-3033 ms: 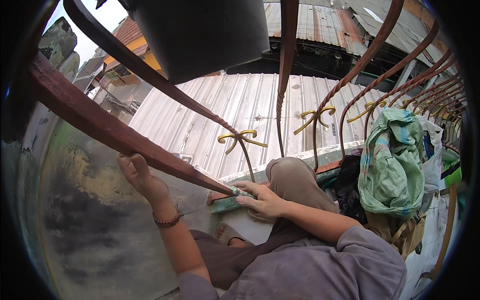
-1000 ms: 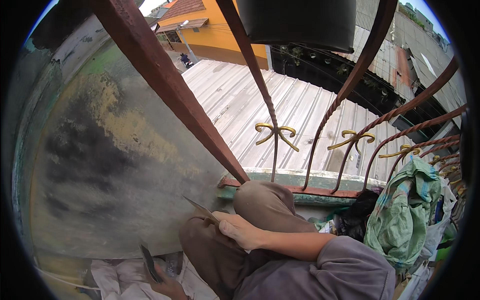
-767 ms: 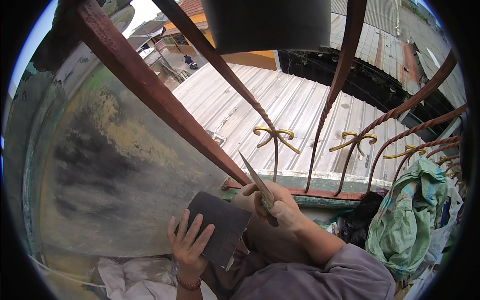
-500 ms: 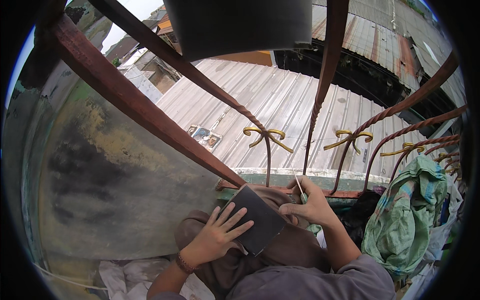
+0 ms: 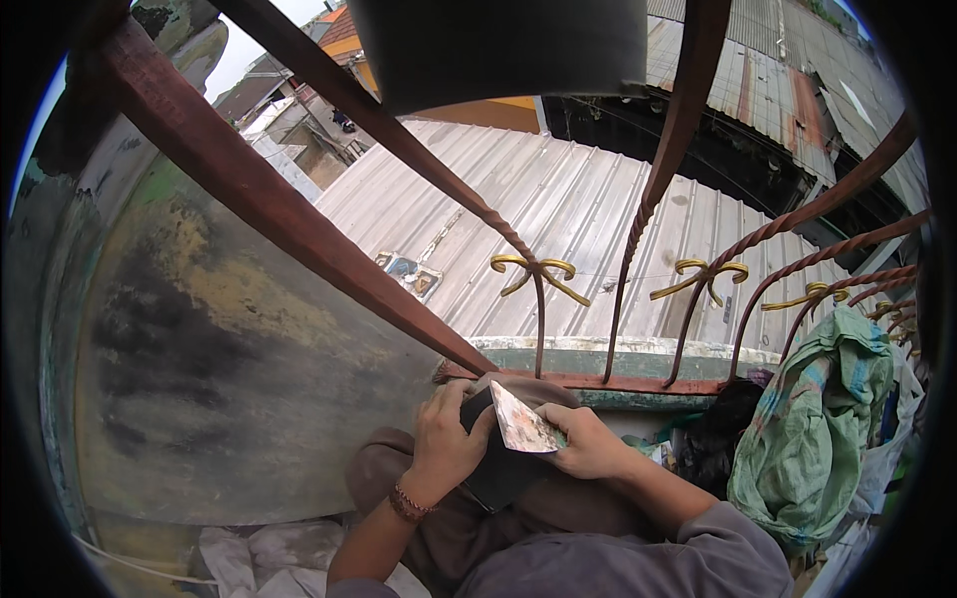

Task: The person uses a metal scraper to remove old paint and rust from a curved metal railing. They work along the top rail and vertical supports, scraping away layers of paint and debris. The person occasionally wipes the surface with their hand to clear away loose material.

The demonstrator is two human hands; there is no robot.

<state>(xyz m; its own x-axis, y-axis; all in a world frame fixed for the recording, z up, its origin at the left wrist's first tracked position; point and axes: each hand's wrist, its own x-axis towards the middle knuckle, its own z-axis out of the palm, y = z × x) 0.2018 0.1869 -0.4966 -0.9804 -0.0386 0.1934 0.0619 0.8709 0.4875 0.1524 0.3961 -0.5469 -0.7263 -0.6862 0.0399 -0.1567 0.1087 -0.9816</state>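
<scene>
On my lap lies a black flat rectangular panel (image 5: pixel 503 476), tilted across my knees. My left hand (image 5: pixel 444 439), a beaded bracelet at its wrist, grips the panel's upper left part with the fingers bent and the thumb over its face. My right hand (image 5: pixel 588 444) is closed around a putty knife (image 5: pixel 520 424). Its wide, wedge-shaped blade is smeared whitish and reddish brown, and a bit of green handle shows by my fingers. The blade is over the panel, close to my left thumb; whether it touches the panel I cannot tell.
Red-brown railing bars (image 5: pixel 638 234) with gold curls stand in front of me. A stained grey-green wall (image 5: pixel 229 379) rises on the left. At right hangs a green woven sack (image 5: pixel 812 429) beside a black bag (image 5: pixel 718 434). White cloth (image 5: pixel 269 553) lies lower left. Beyond is a metal roof (image 5: pixel 588 199).
My left hand has gone from lying spread on the panel to gripping its upper part. My right hand has brought the putty knife left and down over the panel, its blade now face-on.
</scene>
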